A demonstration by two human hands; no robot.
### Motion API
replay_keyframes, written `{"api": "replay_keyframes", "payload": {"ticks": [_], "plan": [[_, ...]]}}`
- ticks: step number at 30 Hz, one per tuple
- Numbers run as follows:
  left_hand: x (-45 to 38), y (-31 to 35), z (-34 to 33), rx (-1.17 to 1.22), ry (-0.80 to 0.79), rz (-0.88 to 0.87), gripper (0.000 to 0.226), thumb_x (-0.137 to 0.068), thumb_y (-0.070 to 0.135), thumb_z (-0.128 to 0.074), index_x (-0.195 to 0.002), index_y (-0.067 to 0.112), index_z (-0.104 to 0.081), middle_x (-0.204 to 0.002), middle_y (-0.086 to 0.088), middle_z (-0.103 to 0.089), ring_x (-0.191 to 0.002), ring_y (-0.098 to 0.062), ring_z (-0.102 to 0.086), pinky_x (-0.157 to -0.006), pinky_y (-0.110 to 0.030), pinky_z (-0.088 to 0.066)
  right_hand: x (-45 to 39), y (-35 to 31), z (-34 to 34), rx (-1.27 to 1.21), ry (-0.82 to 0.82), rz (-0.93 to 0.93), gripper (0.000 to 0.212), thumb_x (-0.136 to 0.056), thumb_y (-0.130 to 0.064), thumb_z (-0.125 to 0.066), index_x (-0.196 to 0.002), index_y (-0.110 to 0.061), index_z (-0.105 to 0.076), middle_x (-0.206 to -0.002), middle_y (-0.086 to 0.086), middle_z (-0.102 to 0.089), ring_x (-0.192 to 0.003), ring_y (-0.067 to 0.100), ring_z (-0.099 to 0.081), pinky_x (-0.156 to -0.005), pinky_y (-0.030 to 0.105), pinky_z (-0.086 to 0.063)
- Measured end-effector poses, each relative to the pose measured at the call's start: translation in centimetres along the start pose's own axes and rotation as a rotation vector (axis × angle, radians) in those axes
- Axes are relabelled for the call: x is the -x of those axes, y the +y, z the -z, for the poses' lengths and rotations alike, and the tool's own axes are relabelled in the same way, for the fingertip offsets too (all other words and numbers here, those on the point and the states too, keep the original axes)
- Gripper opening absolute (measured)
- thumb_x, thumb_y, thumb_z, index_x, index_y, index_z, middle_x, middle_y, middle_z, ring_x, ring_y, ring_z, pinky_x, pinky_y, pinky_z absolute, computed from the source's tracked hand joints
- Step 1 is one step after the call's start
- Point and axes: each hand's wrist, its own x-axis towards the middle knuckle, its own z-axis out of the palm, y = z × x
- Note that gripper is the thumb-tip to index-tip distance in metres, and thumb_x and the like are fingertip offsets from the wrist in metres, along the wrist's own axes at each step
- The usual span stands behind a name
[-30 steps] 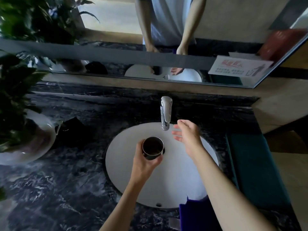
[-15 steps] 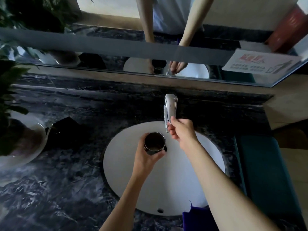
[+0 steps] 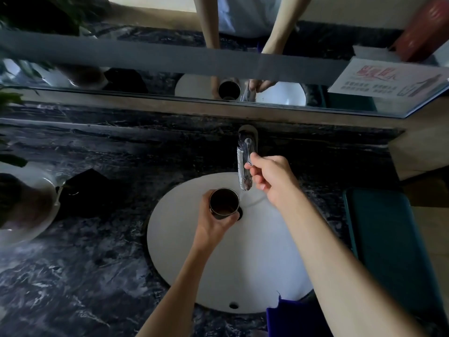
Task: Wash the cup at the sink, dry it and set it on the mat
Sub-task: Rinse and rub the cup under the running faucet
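Observation:
My left hand (image 3: 213, 224) grips a dark metal cup (image 3: 224, 202), held upright over the white round sink (image 3: 184, 251), just left of the spout. My right hand (image 3: 269, 175) has its fingers curled round the lever of the chrome tap (image 3: 245, 166) behind the basin. A thin stream seems to run from the spout beside the cup's rim. A teal mat (image 3: 388, 239) lies on the counter to the right of the sink.
Dark marble counter (image 3: 85, 263) surrounds the basin. A potted plant in a white bowl (image 3: 24, 205) and a black object (image 3: 90, 190) stand at the left. A mirror (image 3: 170, 57) runs along the back. A purple cloth (image 3: 289, 317) hangs at the near edge.
My right hand moved from open air beside the spout up onto the tap lever and closed on it. My left hand kept the cup in the same place over the basin.

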Motion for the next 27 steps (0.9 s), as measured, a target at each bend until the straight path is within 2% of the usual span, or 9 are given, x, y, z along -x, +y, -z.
{"api": "replay_keyframes", "payload": {"ticks": [2, 5, 9, 13, 15, 19, 21, 25, 27], "plan": [[-0.4, -0.2, -0.4, -0.021, 0.001, -0.005, 0.07, -0.069, 0.018, -0.085, -0.129, 0.017, -0.049, -0.123, -0.006, -0.062, -0.114, -0.017, -0.063, -0.101, -0.037, -0.054, -0.2, -0.1, 0.3, -0.012, -0.035, -0.016, 0.034, -0.102, -0.022, -0.061, -0.077, -0.001, -0.069, -0.055, 0.001, -0.056, -0.04, 0.008, -0.041, -0.035, 0.017, -0.026], [-1.4, -0.6, -0.9, -0.071, 0.017, -0.007, 0.072, -0.062, 0.029, -0.085, -0.125, 0.024, -0.051, -0.12, -0.003, -0.064, -0.113, -0.017, -0.064, -0.099, -0.035, -0.053, -0.4, 0.6, 1.0, -0.063, -0.045, 0.008, 0.038, -0.105, -0.024, -0.053, -0.077, -0.003, -0.068, -0.052, 0.001, -0.058, -0.039, 0.011, -0.046, -0.036, 0.018, -0.029], [-2.4, -0.8, -1.7, -0.09, -0.014, 0.016, 0.07, -0.06, 0.019, -0.084, -0.116, 0.04, -0.048, -0.116, 0.004, -0.063, -0.108, 0.0, -0.061, -0.095, -0.021, -0.049, -1.1, 4.2, 3.0, -0.116, 0.229, 0.112, 0.022, -0.101, -0.006, -0.049, -0.084, -0.011, -0.063, -0.056, 0.0, -0.058, -0.04, 0.01, -0.051, -0.036, 0.018, -0.036], [-3.0, -1.2, -2.6, -0.097, -0.077, -0.011, 0.069, -0.062, 0.013, -0.084, -0.116, 0.04, -0.05, -0.118, -0.003, -0.065, -0.11, -0.016, -0.064, -0.098, -0.035, -0.054, -1.6, 9.2, 4.0, -0.087, 0.257, -0.022, 0.025, -0.098, -0.002, -0.047, -0.086, -0.014, -0.064, -0.074, 0.007, -0.066, -0.057, 0.018, -0.06, -0.054, 0.025, -0.045], [-3.1, -1.3, -2.7, -0.088, -0.087, -0.008, 0.069, -0.064, 0.01, -0.085, -0.119, 0.037, -0.053, -0.117, 0.001, -0.067, -0.109, -0.014, -0.065, -0.096, -0.038, -0.056, -1.8, 10.7, 4.0, -0.089, 0.237, -0.071, 0.025, -0.099, -0.003, -0.046, -0.09, -0.014, -0.066, -0.085, 0.008, -0.07, -0.069, 0.021, -0.064, -0.063, 0.028, -0.048], [-3.4, -1.9, -2.8, -0.032, -0.044, -0.002, 0.068, -0.072, -0.008, -0.084, -0.127, 0.015, -0.052, -0.114, 0.004, -0.067, -0.102, 0.003, -0.064, -0.083, -0.013, -0.053, -2.2, 12.3, 3.9, -0.098, 0.216, -0.12, 0.02, -0.099, -0.009, -0.051, -0.097, -0.014, -0.069, -0.099, 0.008, -0.074, -0.082, 0.023, -0.068, -0.074, 0.033, -0.05], [-3.4, -2.1, -2.7, -0.029, -0.062, 0.003, 0.068, -0.073, -0.012, -0.083, -0.128, 0.013, -0.052, -0.115, 0.006, -0.066, -0.101, 0.007, -0.063, -0.085, -0.01, -0.05, -2.2, 12.6, 3.9, -0.095, 0.202, -0.128, 0.018, -0.1, -0.01, -0.053, -0.101, -0.014, -0.07, -0.105, 0.009, -0.075, -0.087, 0.025, -0.069, -0.076, 0.034, -0.049], [-3.4, -1.4, -2.9, 0.06, -0.086, 0.095, 0.065, -0.074, -0.005, -0.086, -0.127, 0.013, -0.054, -0.11, 0.008, -0.067, -0.095, 0.01, -0.066, -0.082, -0.013, -0.052, -2.5, 12.8, 3.8, -0.089, 0.18, -0.127, 0.017, -0.1, -0.012, -0.055, -0.099, -0.018, -0.071, -0.117, 0.009, -0.074, -0.099, 0.026, -0.068, -0.08, 0.035, -0.047], [-3.6, -0.9, -3.1, 0.228, -0.018, 0.198, 0.07, -0.069, 0.017, -0.09, -0.128, 0.014, -0.053, -0.112, 0.003, -0.068, -0.1, 0.004, -0.068, -0.084, -0.02, -0.054, -2.8, 12.9, 3.8, -0.066, 0.143, -0.108, 0.015, -0.1, -0.016, -0.059, -0.107, -0.019, -0.072, -0.125, 0.006, -0.071, -0.113, 0.026, -0.066, -0.087, 0.035, -0.047]]}}
